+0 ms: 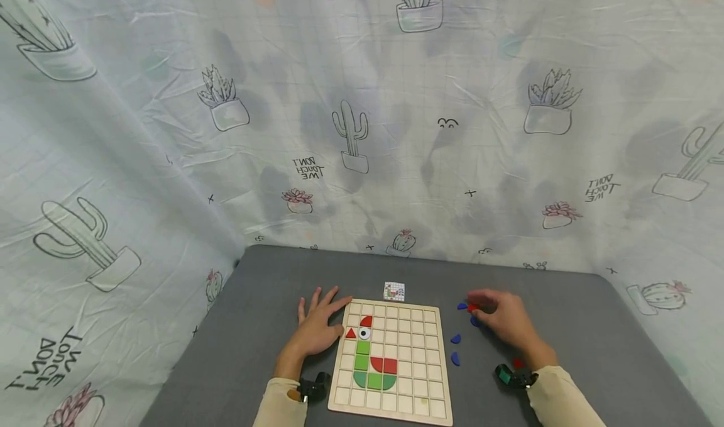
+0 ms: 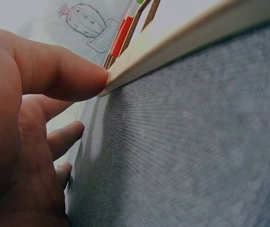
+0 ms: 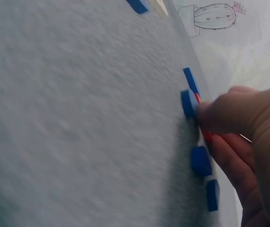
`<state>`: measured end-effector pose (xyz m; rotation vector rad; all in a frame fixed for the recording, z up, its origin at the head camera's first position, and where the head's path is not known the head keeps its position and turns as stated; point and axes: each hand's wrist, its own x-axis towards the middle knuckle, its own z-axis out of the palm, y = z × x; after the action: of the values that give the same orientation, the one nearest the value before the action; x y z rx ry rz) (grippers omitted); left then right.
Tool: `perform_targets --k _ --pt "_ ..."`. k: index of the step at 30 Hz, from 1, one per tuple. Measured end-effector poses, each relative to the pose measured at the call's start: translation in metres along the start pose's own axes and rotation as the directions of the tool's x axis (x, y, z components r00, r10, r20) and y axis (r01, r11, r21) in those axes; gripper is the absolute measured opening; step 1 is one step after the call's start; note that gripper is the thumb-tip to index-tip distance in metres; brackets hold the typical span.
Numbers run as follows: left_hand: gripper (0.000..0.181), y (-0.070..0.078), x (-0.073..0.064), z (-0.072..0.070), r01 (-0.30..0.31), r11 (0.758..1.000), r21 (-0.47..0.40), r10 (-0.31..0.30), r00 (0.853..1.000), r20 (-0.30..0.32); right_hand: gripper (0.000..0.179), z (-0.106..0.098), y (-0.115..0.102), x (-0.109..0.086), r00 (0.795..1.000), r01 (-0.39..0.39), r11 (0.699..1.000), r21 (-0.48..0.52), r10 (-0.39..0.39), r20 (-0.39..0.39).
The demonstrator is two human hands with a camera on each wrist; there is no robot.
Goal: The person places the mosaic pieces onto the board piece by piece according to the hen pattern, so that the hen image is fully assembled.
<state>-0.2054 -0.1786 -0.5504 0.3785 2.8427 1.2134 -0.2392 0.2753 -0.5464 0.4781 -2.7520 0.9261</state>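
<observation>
A wooden grid board [image 1: 415, 370] lies on the grey table. My left hand [image 1: 318, 331] rests to its left with fingers spread, the thumb tip [image 2: 94, 80] against the board's edge. On the board, a white eye tile [image 1: 364, 333] sits beside a red triangle [image 1: 351, 333], under a red curved piece [image 1: 366, 321]. Green squares [image 1: 362, 354] run down to green rounded pieces [image 1: 360, 378] and a red square [image 1: 390, 365]. Right of the board, my right hand [image 1: 505, 317] pinches a red piece [image 3: 206, 135], partly hidden by the thumb, among blue curved pieces [image 3: 200, 161].
Blue pieces [image 1: 455, 339] lie near the board's right edge. Another red piece [image 1: 517, 363] is by my right wrist. Behind the board lies a small pattern card [image 1: 394, 291]. A cactus-print curtain [image 1: 362, 131] hangs beyond the table [image 1: 271, 282].
</observation>
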Motion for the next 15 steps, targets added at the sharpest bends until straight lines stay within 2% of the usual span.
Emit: perform_targets --k 5,9,15 --pt "0.065 0.0 0.0 0.0 -0.004 1.0 0.001 0.004 1.0 0.0 0.033 0.0 -0.01 -0.005 0.999 -0.025 1.0 -0.003 0.025 -0.048" --pt "0.065 0.0 -0.001 0.001 -0.003 1.0 -0.005 0.003 1.0 0.002 0.034 -0.005 -0.028 -0.013 0.997 -0.026 1.0 0.017 0.027 -0.067" --pt "0.065 -0.001 0.0 0.0 -0.004 1.0 -0.007 0.004 1.0 -0.001 0.035 -0.002 -0.067 -0.029 0.995 0.06 0.995 0.082 -0.053 -0.088"
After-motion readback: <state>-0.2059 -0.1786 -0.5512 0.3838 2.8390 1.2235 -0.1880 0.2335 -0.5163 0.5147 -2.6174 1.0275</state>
